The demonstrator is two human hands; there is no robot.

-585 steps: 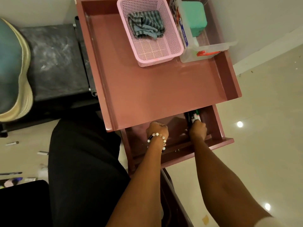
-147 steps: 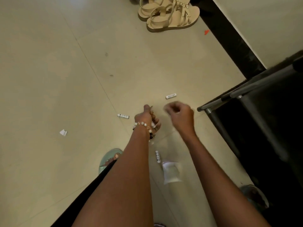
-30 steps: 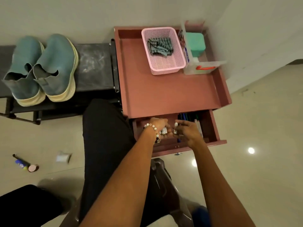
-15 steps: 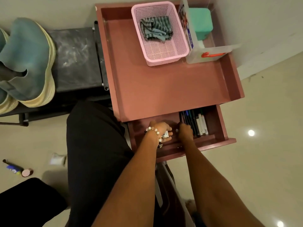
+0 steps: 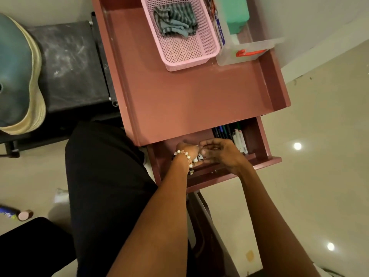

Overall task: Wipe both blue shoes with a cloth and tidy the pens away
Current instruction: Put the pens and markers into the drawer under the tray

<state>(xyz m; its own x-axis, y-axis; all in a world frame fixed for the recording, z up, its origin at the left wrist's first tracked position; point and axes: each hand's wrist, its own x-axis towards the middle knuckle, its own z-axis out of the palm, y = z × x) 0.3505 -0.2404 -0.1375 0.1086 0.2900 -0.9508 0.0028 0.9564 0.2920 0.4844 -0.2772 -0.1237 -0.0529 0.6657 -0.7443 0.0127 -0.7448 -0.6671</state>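
My left hand [image 5: 187, 151], with a bead bracelet at the wrist, grips a few short white pens [image 5: 199, 157] over the open drawer [image 5: 265, 158] of the pink side table [image 5: 189, 100]. My right hand [image 5: 225, 154] reaches across to them with loosely extended fingers and thumb. Several pens [image 5: 237, 136] lie in a row at the drawer's right side. One blue shoe [image 5: 16, 72] with a cream sole sits on the black bench [image 5: 69, 66] at the left edge. A striped grey cloth [image 5: 175, 21] lies in the pink basket [image 5: 187, 64].
A clear plastic box [image 5: 249, 52] with a green block [image 5: 237, 15] stands beside the basket. On the floor at the lower left lie a blue marker [image 5: 8, 213] and a white scrap [image 5: 61, 195]. My black-clad leg fills the space left of the drawer.
My right hand has come back from the row of pens in the drawer to my left hand. The view has shifted closer and slightly right.
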